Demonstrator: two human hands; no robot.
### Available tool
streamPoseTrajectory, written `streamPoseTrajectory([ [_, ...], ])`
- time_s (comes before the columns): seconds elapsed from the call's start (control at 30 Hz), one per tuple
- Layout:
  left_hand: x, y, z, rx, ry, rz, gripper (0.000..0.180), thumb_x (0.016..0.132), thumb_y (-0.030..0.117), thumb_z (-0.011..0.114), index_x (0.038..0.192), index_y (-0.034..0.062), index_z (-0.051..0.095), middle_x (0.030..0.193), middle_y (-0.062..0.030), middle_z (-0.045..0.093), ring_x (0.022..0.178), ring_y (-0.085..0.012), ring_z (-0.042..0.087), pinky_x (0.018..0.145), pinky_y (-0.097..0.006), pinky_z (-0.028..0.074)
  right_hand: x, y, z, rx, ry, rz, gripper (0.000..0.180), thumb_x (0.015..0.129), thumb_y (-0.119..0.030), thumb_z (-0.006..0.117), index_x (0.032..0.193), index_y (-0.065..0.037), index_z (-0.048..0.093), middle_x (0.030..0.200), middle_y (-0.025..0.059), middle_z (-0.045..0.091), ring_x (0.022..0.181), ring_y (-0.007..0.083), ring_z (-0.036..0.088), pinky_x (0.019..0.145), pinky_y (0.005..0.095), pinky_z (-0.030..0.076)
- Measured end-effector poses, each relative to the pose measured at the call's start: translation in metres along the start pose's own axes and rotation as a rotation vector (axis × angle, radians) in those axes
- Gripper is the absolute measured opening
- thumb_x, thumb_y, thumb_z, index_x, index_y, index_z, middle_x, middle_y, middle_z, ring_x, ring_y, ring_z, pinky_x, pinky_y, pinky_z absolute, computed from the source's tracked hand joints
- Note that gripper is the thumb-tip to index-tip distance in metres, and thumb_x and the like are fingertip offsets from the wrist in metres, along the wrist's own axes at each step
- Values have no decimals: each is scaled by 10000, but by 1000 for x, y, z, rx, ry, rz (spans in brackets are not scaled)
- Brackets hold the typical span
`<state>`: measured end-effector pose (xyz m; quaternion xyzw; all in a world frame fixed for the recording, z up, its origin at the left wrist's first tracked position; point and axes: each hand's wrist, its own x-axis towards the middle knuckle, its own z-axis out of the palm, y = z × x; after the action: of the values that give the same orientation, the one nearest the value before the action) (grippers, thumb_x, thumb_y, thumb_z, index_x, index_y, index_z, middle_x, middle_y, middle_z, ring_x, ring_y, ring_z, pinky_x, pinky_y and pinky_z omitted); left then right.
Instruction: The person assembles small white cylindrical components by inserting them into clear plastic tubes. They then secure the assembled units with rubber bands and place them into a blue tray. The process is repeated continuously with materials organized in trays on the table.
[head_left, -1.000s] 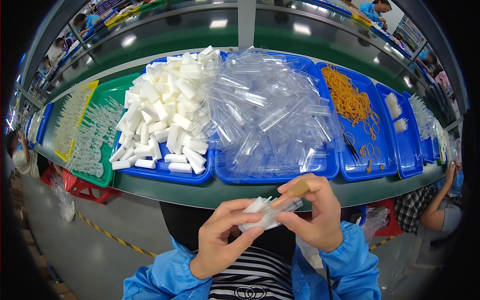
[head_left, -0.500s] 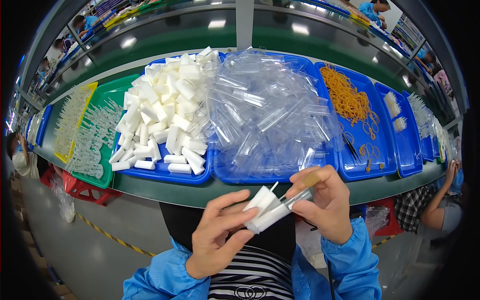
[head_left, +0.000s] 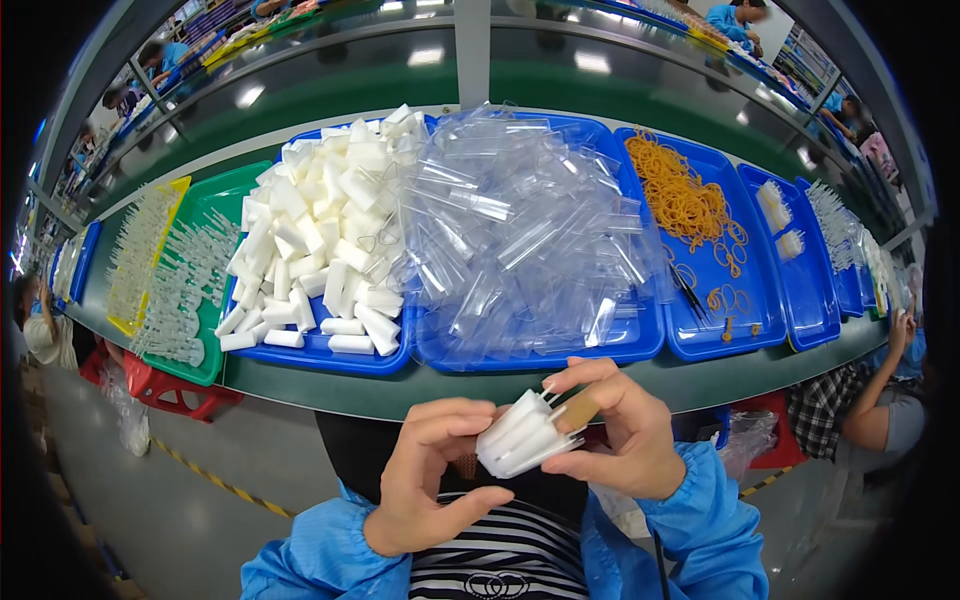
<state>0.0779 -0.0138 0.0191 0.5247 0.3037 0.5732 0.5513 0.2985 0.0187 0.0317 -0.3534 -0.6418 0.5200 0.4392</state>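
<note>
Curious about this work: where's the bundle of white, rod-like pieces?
The white bundle is in the head view, low, slightly right of centre, between the left hand and right hand.

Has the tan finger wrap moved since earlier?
Yes: the tan wrap on the right hand has shifted down the picture, away from the blue tray of clear plastic.

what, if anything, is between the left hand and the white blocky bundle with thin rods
Nothing visible. The left hand is open right beside the white blocky bundle; whether its fingertips touch it is unclear. The right hand grips the bundle from the other side.
</note>
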Motion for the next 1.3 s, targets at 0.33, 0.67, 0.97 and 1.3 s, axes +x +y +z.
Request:
streamPoseTrajectory([
  [0.33, 3, -4, -14, 72, -219, -204, 341, 895, -23, 706, 1225, -36, 622, 1411, -191, 473, 1223, -263, 590, 967, -354, 568, 7, -14, -20, -360, -158, -192, 337, 767, -126, 852, 1062, -81, 695, 1087, 46, 703, 1153, 284, 614, 1009, 409, 435],
  [0.67, 0, -12, -3, -105, -142, -399, 346, 888, -114, 643, 1228, -62, 599, 1408, -220, 468, 1276, -316, 552, 1072, -447, 488, 45, -6, -72, -1320, -27, -449, 319, 718, -23, 758, 1026, -88, 702, 1154, 31, 660, 1084, 242, 598, 920, 390, 442],
  [0.97, -4, -19, 1, 37, 25, -165, 314, 883, -79, 689, 1193, -47, 653, 1376, -188, 508, 1183, -270, 624, 960, -349, 589, 21, -12, -13, 214, 335, 176, 488, 865, 37, 720, 1281, 18, 465, 1015, 145, 678, 953, 166, 662, 855, 309, 520],
  [1.3, -6, -14, 1, 166, 81, -143, 309, 868, -48, 728, 1174, -25, 696, 1347, -205, 557, 1145, -242, 639, 864, -294, 583, 16, 0, 6, 57, 102, 98, 394, 899, -52, 736, 1229, 14, 532, 1024, 104, 696, 947, 133, 663, 863, 284, 493],
])
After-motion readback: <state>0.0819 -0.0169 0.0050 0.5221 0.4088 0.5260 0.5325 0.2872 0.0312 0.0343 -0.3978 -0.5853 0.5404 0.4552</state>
